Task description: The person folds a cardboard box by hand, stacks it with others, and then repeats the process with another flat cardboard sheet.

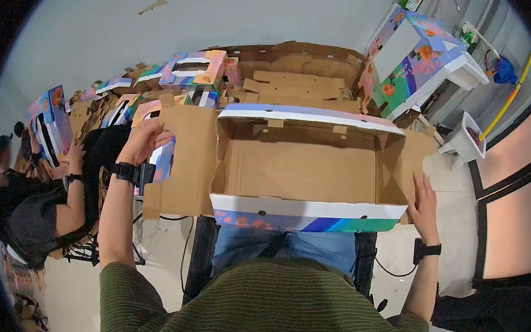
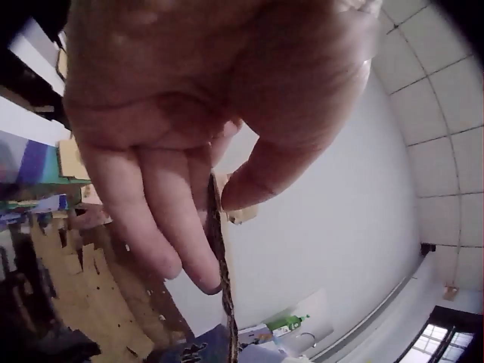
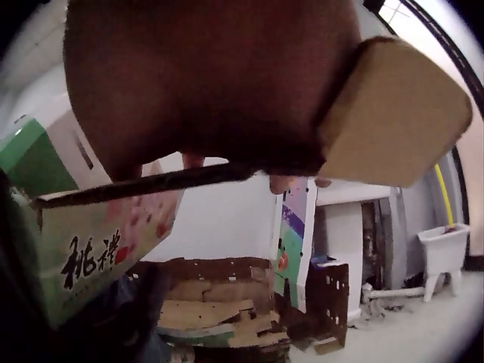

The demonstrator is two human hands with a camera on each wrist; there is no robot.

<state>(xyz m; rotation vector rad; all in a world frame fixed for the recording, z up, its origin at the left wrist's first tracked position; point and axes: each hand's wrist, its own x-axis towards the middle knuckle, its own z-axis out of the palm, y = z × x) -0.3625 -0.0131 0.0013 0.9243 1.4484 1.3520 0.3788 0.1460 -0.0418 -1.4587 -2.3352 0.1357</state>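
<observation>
An open cardboard box (image 1: 302, 169), brown inside with a printed white, blue and green outer wall, is held level before the wearer's waist. Its two end flaps stick out sideways. At the left flap (image 1: 185, 159), my left hand (image 1: 146, 141) pinches the edge; the left wrist view shows the thumb (image 2: 265, 178) on one side of the cardboard and fingers on the other. My right hand (image 1: 423, 206) grips the right flap (image 1: 419, 154) by its outer edge. In the right wrist view, fingertips (image 3: 281, 184) show beyond that edge, and the palm is dark.
Beyond the box stands a large brown cardboard bin (image 1: 299, 59) with flat cardboard inside. Printed boxes (image 1: 192, 70) are stacked at the left, near another person (image 1: 37, 210) handling one. A printed carton (image 1: 410, 65) leans at the back right, near a white basin (image 1: 467, 141).
</observation>
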